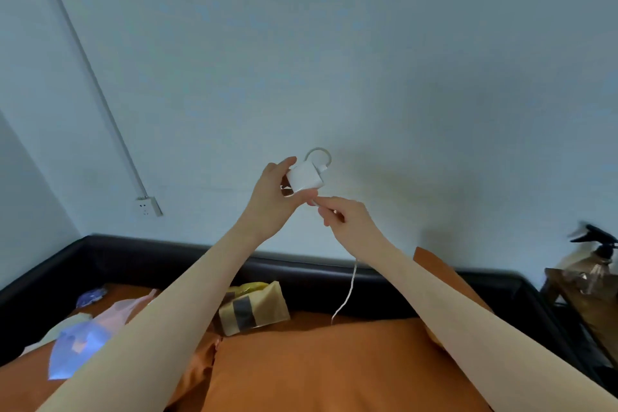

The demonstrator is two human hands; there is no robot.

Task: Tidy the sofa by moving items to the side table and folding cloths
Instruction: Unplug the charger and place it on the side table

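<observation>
Left hand (274,197) grips the white charger (305,177) up high. Right hand (344,217) pinches its cable (347,291) just below, slack trailing down toward the sofa (317,361).

dim, cool, even light; soft shadows on the far wall (401,77); wide-angle bending at edges; spray bottle (598,254) far right blurred.

Probably a home living room: an orange-cushioned sofa (317,361) against a plain wall (368,43).
</observation>
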